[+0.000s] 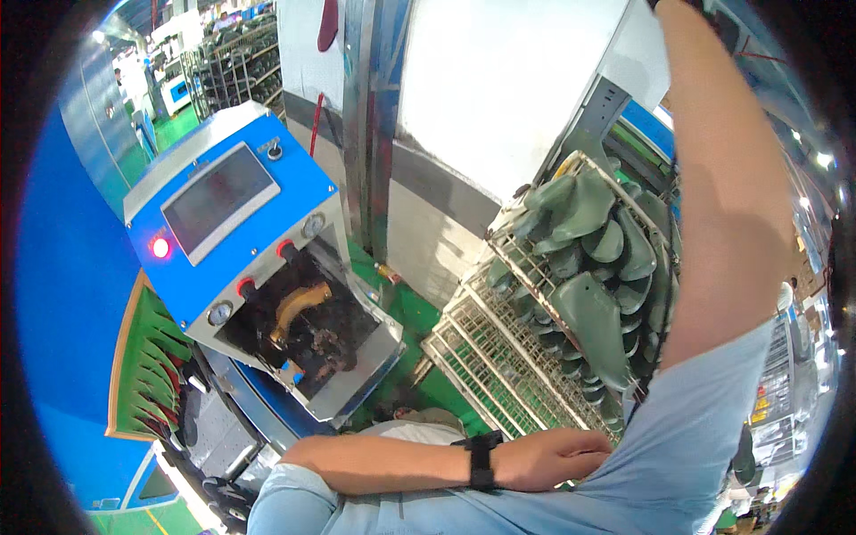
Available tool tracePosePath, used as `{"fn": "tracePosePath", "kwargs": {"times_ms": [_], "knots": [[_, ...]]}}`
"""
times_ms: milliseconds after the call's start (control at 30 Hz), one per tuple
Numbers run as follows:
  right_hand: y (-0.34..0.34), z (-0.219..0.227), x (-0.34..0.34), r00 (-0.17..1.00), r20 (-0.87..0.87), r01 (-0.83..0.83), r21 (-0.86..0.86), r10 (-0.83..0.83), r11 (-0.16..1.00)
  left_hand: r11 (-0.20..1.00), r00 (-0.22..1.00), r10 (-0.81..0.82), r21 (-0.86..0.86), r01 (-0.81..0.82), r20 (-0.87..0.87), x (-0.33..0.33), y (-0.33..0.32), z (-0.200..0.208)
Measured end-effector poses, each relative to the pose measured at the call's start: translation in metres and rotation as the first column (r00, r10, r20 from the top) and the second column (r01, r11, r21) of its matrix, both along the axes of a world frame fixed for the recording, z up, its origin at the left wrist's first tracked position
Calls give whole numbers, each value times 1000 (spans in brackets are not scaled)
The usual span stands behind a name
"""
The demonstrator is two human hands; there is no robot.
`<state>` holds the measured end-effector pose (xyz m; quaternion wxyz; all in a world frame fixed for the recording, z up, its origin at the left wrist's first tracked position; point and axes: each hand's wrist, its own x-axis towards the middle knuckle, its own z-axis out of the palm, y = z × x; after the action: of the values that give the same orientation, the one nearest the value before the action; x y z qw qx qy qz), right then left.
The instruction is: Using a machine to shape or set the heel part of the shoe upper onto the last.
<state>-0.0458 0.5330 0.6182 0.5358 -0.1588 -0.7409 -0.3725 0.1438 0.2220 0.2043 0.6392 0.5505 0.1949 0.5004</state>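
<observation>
Light blue sleeve and raised right arm are seen closest; green shoe-shaped forms are piled in a wire rack alongside.
The left hand, a watch worn at its wrist, is curled beside the sleeve; whether anything is gripped cannot be told. The right hand is out of view. Because the forms overlap, each would best be lifted singly from the top, clear of the wire.

A factory workshop spreads out under bright lights, marked by a blue-fronted machine with a screen, dial gauges and red knobs, a wire rack heaped with green foot-shaped forms, a green floor and another loaded rack beyond.
</observation>
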Motion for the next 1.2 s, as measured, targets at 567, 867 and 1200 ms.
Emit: {"fn": "tracePosePath", "kwargs": {"times_ms": [567,867,1200], "knots": [[1,-58,7,984,173,73,-182,-41,981,875,868,483,-110,-471,120,-43,16,47],[-11,-90,-37,927,-113,-374,-344,358,861,957,914,273,17,-291,299,-68,21,12],[-46,-158,-64,762,635,27,-228,127,973,214,127,971,494,-843,-203,-79,-31,44]]}}
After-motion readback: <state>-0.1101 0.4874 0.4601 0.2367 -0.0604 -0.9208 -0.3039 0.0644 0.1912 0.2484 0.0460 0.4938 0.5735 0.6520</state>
